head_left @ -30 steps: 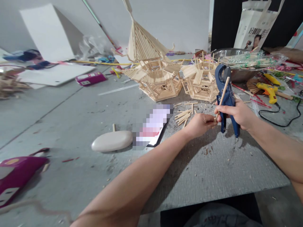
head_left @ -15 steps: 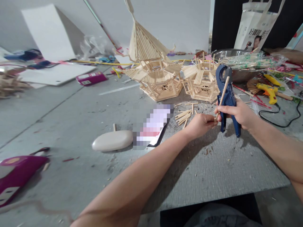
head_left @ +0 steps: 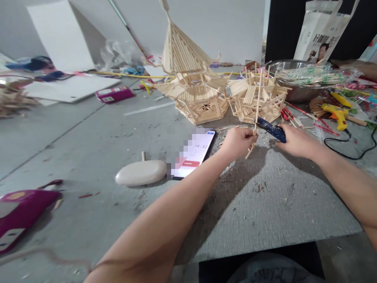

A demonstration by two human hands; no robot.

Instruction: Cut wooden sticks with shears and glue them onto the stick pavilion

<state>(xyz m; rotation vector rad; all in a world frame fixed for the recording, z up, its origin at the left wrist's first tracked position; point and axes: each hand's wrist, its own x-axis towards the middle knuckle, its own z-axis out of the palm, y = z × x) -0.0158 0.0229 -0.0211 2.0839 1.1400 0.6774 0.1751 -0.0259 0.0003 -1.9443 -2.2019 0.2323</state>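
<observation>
My left hand point(head_left: 239, 142) pinches a long thin wooden stick point(head_left: 259, 96) that stands nearly upright, with a short stick end point(head_left: 250, 151) poking out below the fingers. My right hand point(head_left: 297, 140) is wrapped round a dark blue cutter point(head_left: 271, 129), now turned sideways. Its jaw end meets the upright stick just above my left fingers; whether the blade is closed on it I cannot tell. Behind my hands stand two stick-built models, a tall roofed pagoda point(head_left: 203, 98) and a lower unroofed one point(head_left: 255, 102). Short cut sticks lie partly hidden behind my left hand.
A phone point(head_left: 196, 154) and a pale oval case point(head_left: 141, 173) lie left of my left arm. At right are a yellow glue gun point(head_left: 335, 114) with a black cord and a metal bowl point(head_left: 297, 92) of wrapped sticks. A purple pack point(head_left: 25, 214) lies at far left.
The cutter has swung from upright to sideways and lower, its jaw now at the stick. A longer upright stick shows in my left hand, which has shifted slightly left.
</observation>
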